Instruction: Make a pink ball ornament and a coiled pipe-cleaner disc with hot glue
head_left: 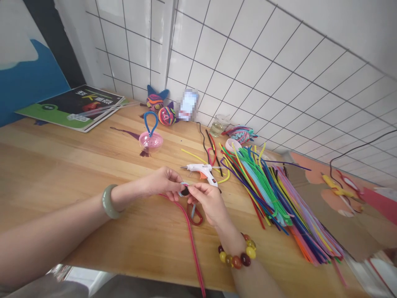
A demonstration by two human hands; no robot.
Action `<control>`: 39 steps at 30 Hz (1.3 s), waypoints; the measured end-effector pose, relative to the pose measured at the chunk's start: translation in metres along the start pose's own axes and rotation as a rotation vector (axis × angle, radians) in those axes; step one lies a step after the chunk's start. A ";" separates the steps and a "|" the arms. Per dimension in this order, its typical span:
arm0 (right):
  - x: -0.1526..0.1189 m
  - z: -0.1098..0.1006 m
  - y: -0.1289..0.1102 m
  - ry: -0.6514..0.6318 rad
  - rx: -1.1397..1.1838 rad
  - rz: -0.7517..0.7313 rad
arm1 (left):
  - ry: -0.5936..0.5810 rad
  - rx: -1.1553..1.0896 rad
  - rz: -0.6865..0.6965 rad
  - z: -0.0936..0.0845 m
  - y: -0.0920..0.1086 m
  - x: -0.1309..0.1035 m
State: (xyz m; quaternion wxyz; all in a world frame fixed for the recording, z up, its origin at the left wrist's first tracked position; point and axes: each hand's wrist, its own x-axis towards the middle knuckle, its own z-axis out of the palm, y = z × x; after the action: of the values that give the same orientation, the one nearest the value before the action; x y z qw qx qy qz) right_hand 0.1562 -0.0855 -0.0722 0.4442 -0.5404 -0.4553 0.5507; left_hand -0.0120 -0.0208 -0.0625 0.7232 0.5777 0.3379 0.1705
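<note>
Near the middle of the table, my left hand (pixel 167 183) and my right hand (pixel 206 198) meet with pinched fingers around a small black and light-blue piece (pixel 185 190). A long pink-red pipe cleaner (pixel 190 236) runs from by the fingers down to the table's front edge. Partly hidden by my right hand, red-handled scissors (pixel 196 221) lie on the wood. Just behind my hands is a white glue gun (pixel 200 169). A pink clear ball half with a blue loop (pixel 151 140) stands further back on the left.
Many coloured pipe cleaners (pixel 266 186) lie on the right, beside cardboard (pixel 328 207). Along the wall are wrapped figures (pixel 167 114), a phone (pixel 188 104) and a glass jar (pixel 218 125). A book (pixel 74 106) is at the back left.
</note>
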 end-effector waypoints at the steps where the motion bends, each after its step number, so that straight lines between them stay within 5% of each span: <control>1: 0.000 0.000 0.001 -0.008 -0.015 -0.010 | -0.007 0.009 0.002 0.000 0.000 0.000; 11: -0.004 -0.001 -0.006 0.000 -0.233 -0.157 | -0.046 0.015 0.075 -0.002 -0.001 -0.001; 23: 0.000 0.002 0.002 0.260 0.051 -0.169 | -0.001 -0.109 0.057 0.013 0.005 -0.006; 39: -0.002 0.008 0.002 0.270 -0.043 -0.193 | 0.072 -0.133 0.115 0.011 0.002 -0.001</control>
State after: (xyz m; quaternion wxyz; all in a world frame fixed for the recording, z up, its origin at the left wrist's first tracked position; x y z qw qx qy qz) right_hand 0.1480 -0.0879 -0.0735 0.5404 -0.5726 -0.4530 0.4181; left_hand -0.0044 -0.0290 -0.0593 0.7365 0.5403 0.3178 0.2543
